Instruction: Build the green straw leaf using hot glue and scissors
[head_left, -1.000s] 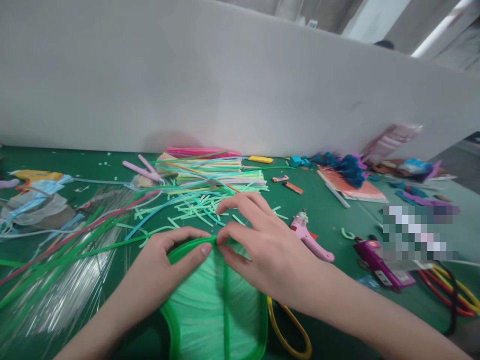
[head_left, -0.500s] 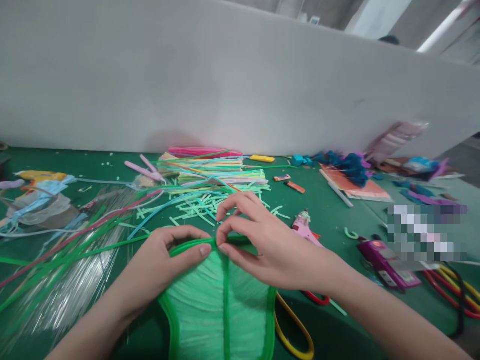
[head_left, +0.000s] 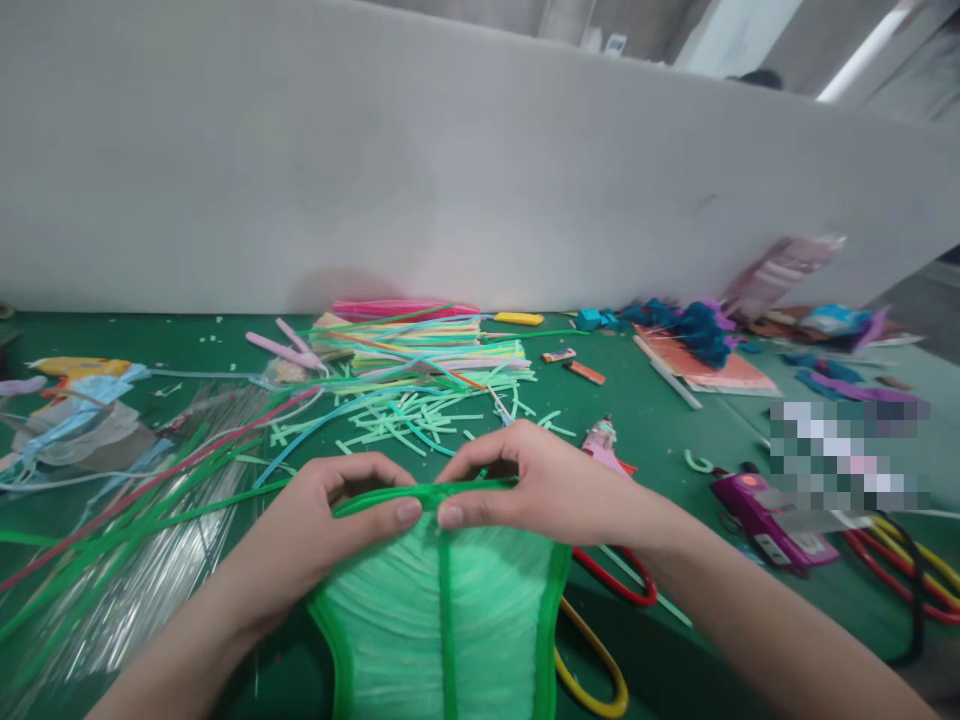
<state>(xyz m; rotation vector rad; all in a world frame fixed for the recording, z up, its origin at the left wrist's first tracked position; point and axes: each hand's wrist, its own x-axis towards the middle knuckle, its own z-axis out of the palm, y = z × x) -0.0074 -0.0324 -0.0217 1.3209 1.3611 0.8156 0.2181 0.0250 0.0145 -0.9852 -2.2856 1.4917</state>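
A green leaf-shaped piece (head_left: 495,610), with a darker green fuzzy border and a centre rib, is held upright in front of me. My left hand (head_left: 345,510) pinches its top border just left of the rib, thumb on the near side. On the other side of the rib, my right hand (head_left: 517,490) grips the same border between thumb and fingers. The two thumb tips lie close together where the rib meets the border. Most fingertips are hidden behind the piece.
Cut pale green strips (head_left: 405,415) lie beyond my hands, before bundled coloured stems (head_left: 427,340). Clear rods (head_left: 150,560) spread at left. A pink glue gun (head_left: 604,445), a purple device (head_left: 772,520) and red-handled scissors (head_left: 626,585) are at right. A white partition (head_left: 375,160) stands behind.
My right hand has lowered and its fingers have gone behind the border, with the thumb now flat on the near side. My left hand keeps its hold.
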